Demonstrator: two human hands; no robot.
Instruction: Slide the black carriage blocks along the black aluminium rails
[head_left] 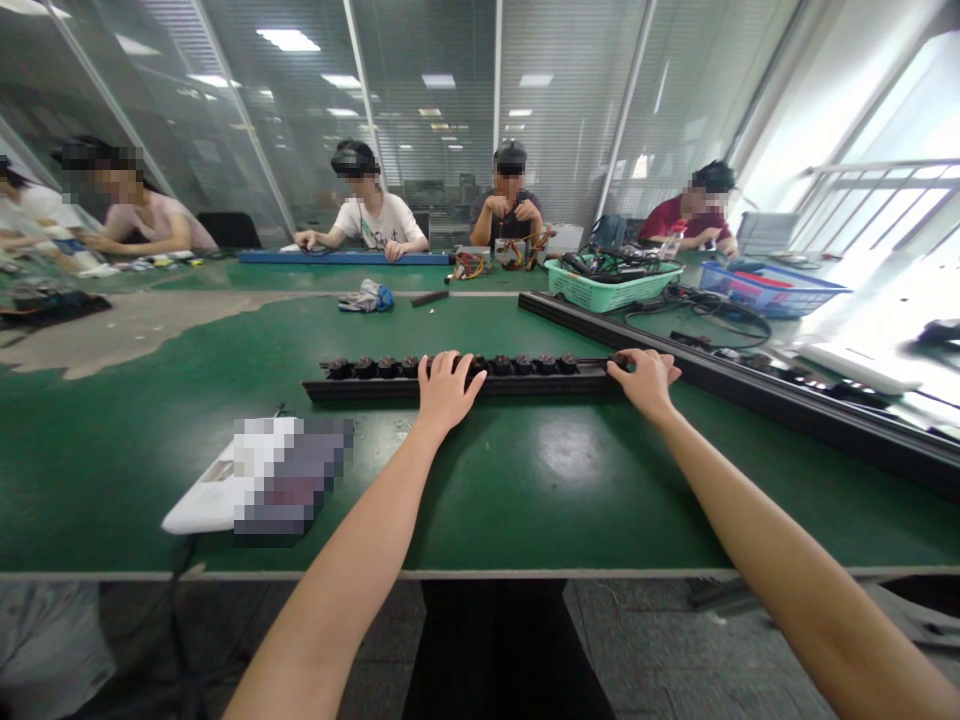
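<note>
My left hand (448,386) lies palm down on the middle of the strip (525,379), fingers spread and loose, gripping nothing. My right hand (645,381) sits at the strip's right end with its fingers bent over it; I cannot tell whether they clamp it. The strip, black with a row of round sockets, lies crosswise on the green bench (562,480). A long black rail (750,387) runs just beyond my right hand. A green basket (611,287) stands farther back.
</note>
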